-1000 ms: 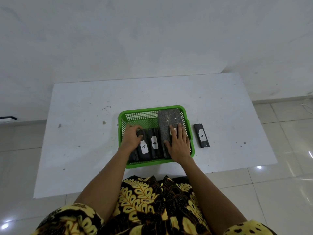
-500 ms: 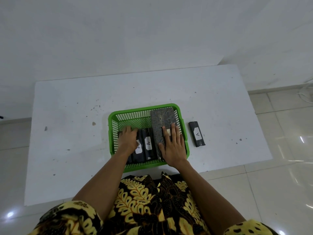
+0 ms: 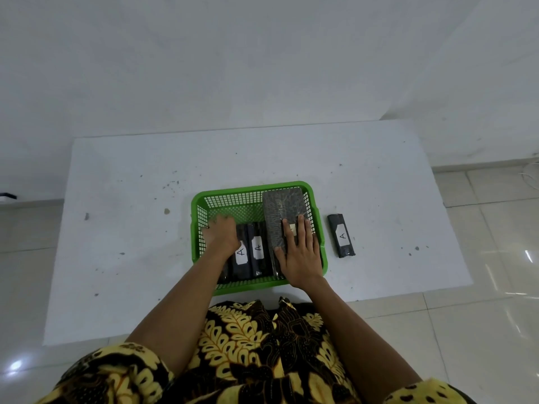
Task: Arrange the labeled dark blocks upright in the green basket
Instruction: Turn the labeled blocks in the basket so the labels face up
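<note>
The green basket point(image 3: 250, 188) sits on the white table near its front edge. Inside it, two dark blocks with white "A" labels point(image 3: 241, 259) point(image 3: 257, 252) stand side by side. A larger grey mottled block point(image 3: 281, 209) fills the basket's right side. My left hand point(image 3: 222, 235) is curled over the top of a dark block at the basket's left, which it mostly hides. My right hand point(image 3: 302, 256) lies flat on the grey block, fingers spread, covering part of its label. One more labeled dark block point(image 3: 340, 239) lies flat on the table right of the basket.
The white table point(image 3: 122, 217) has small dark specks and reaches far to the left and back. Its front edge is just below the basket, above my patterned lap. A tiled floor lies to the right, a white wall behind.
Both hands stay in the basket. My left hand has slid slightly toward the left wall and curled tighter. The right hand still rests on the grey block. The view has shifted a little.
</note>
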